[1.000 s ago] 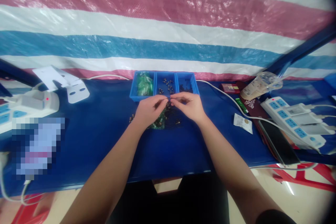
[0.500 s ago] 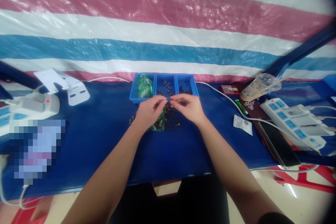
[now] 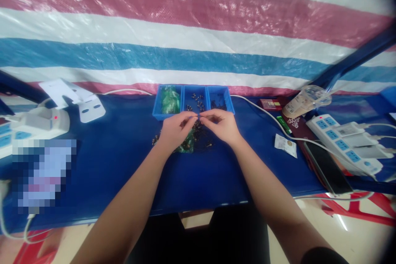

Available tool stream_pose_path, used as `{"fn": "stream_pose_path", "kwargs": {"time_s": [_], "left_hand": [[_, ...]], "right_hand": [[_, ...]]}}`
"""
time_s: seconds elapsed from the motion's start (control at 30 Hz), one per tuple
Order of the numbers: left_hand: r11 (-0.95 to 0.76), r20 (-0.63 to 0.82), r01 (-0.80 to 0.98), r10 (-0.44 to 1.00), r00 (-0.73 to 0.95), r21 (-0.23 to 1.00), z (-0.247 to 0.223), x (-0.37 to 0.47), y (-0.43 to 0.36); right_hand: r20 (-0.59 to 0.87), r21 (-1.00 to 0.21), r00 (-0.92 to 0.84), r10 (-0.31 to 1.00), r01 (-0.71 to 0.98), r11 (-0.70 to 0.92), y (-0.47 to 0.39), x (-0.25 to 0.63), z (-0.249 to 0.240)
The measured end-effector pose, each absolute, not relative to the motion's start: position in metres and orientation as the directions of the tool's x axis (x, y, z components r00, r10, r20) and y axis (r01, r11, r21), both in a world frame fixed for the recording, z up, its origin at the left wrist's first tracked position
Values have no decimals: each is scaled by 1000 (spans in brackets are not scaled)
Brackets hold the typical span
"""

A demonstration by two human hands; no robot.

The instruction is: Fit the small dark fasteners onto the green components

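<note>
My left hand [image 3: 177,128] and my right hand [image 3: 222,125] meet fingertip to fingertip in front of the blue bins, each in a pinch. Whatever sits between the fingertips is too small to name. Below them a loose pile of small dark and brassy parts [image 3: 201,136] lies on the blue table, with a green plastic bag [image 3: 187,145] partly hidden under my left hand. Behind stand three joined blue bins [image 3: 157,109]: the left one holds a green plastic bag [image 3: 170,101], the middle one small metal parts [image 3: 197,97], the right one small dark parts [image 3: 219,106].
To the right are a plastic drink cup [image 3: 305,103], a white packet [image 3: 285,145], a dark phone [image 3: 328,168] and a power strip [image 3: 345,142] with chargers. To the left are a white stand [image 3: 91,107], another power strip [image 3: 46,121] and a blurred-out device [image 3: 46,175]. White cables cross the table.
Both hands keep the same pinch, fingertips together. The whole view has shifted very slightly; nothing on the table has visibly moved.
</note>
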State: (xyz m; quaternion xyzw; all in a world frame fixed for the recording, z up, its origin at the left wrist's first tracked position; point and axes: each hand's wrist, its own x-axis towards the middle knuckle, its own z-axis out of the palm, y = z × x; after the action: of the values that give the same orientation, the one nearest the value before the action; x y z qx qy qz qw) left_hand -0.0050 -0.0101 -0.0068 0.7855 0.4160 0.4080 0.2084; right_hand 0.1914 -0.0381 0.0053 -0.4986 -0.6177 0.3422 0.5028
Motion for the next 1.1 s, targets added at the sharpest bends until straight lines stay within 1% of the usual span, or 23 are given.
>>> {"fn": "stream_pose_path", "kwargs": {"time_s": [0.07,0.13,0.17,0.23,0.33,0.4,0.47,0.57,0.7,0.9,1.0,1.1], "left_hand": [[-565,454,477,825,336,673,-6,-4,-11],[-574,453,469,818,354,671,-6,-4,-12],[-582,456,462,812,364,669,-6,-4,-12],[-605,473,445,795,379,660,-6,-5,-12],[-639,485,417,766,422,646,-7,-7,-11],[-659,470,411,745,474,630,-9,-8,-10],[-679,469,422,726,503,601,-10,-9,-9],[-714,517,436,698,495,547,-12,-8,-8],[-751,571,437,660,488,495,-13,-8,-7],[-694,591,509,711,380,508,-16,-9,-4],[-708,597,535,694,403,462,-16,-8,-4],[-735,626,541,658,419,410,-16,-7,-5]], "right_hand": [[320,-900,-22,947,306,312,-37,191,6],[293,-923,-34,955,252,292,-37,189,5],[245,-951,-34,969,187,247,-36,188,4],[105,-994,-56,993,15,106,-36,184,2],[-89,-971,-135,987,-208,-116,-36,179,-1],[-158,-935,-170,973,-292,-203,-36,178,-1],[-190,-912,-190,963,-328,-245,-36,179,0],[-188,-923,-184,965,-302,-238,-37,181,4],[-111,-975,-90,990,-183,-126,-37,182,8],[11,-995,22,1000,-96,14,-36,184,10],[69,-996,33,997,-57,71,-37,186,10],[89,-996,17,996,-4,89,-37,187,10]]}}
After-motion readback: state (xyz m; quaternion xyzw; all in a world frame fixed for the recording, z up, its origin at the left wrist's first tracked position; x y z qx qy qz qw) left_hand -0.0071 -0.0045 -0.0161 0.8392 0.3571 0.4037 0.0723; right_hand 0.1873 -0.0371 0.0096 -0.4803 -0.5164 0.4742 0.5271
